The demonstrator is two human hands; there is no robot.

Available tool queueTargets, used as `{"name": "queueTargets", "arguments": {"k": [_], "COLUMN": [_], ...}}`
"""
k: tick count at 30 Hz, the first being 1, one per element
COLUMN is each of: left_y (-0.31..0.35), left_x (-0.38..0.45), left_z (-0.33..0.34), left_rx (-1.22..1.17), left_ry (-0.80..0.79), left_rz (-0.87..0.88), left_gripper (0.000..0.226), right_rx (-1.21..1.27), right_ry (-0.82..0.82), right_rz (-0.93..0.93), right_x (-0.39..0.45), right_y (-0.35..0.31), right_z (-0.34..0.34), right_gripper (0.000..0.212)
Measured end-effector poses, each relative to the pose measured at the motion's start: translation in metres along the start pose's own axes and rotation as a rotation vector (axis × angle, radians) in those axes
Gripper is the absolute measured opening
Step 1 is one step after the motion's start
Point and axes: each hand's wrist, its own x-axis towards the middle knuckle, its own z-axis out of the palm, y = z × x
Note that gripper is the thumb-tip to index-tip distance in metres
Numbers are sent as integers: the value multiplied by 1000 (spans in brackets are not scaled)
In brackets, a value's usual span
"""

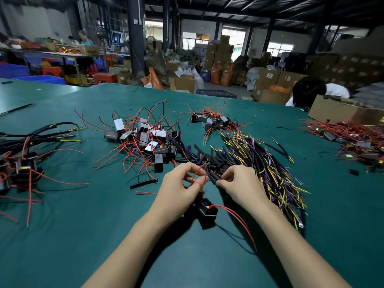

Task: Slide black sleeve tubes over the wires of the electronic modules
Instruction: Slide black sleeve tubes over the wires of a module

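Now pinching red wire [197,176] in left hand [178,188], just left of black sleeve tube [213,177] pinched slantwise in right hand [241,183].

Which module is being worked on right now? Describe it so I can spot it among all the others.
On the green table, look between the person's two forearms, just below the left hand and right hand. The black module lies there alone, apart from the piles farther back, with one red wire curving off toward the right forearm.

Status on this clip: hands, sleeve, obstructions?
Left hand pinches red wire. Right hand holds black sleeve tube at wire tip. Module below. Nothing blocking.
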Motion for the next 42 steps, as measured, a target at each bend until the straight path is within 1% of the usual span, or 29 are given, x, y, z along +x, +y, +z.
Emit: {"name": "queueTargets", "arguments": {"k": [2, 3, 4, 6, 8, 9, 12, 13, 14, 15, 17, 19, 21, 24, 26, 28, 33, 37, 42], "left_y": [0, -1, -1, -1, -1, -1, -4, -4, -5, -6, -5, -3, -3, -2, -3, -4, -5, -4, -4], "left_x": [0, 0, -1, -2, -2, -2, -3, -3, -4, -4, -3, -3, -3, -3, -3, -2, -2, -2, -1], "left_z": [0, 0, -1, -1, -1, 0, 2, 3, 3, 4, 4, 4, 4, 4, 3, 4, 4, 4, 4], "left_rx": [16, 13, -5, -62, -83, -74, 14, 37, 55, 68, 88, 98, 109, 134, 145, 147, 128, 107, 62], "left_ry": [8, -2, -21, -58, -74, -78, -81, -71, -55, -38, -20, -16, -10, 9, 22, 29, 43, 44, 74], "left_rz": [-8, -13, -16, -20, -7, 8, 59, 83, 109, 131, 158, 179, 200, 223, 225, 219, 195, 176, 165], "left_gripper": [8, 12, 19, 30, 33, 29, 12, 7, 7, 9, 9, 7, 6, 5, 6, 6, 7, 6, 15], "right_rx": [-115, -116, -78, 79, 295, 458, 1038, 1185, 1278, 1315, 1254, 1122, 1048, 947, 888, 857, 869, 877, 968], "right_ry": [34, 37, 34, 30, 33, 21, -122, -173, -214, -246, -283, -271, -255, -282, -311, -348, -383, -326, -266], "right_rz": [-1, -5, -3, 6, 17, 30, 42, 24, 3, -22, -69, -93, -93, -62, -49, -75, -133, -129, -117], "right_x": [-1, -1, 0, 3, 5, 5, 0, -1, -3, -4, -6, -8, -9, -10, -10, -11, -13, -13, -12], "right_y": [-1, -1, 0, 4, 5, 4, -5, -9, -12, -14, -18, -22, -23, -24, -23, -24, -26, -26, -24], "right_z": [2, 2, 0, -4, -12, -17, -39, -45, -52, -56, -62, -62, -60, -56, -53, -49, -42, -40, -40], "right_gripper": [11, 10, 11, 18, 22, 22, 11, 10, 11, 11, 12, 15, 17, 20, 18, 12, 6, 5, 10]}}
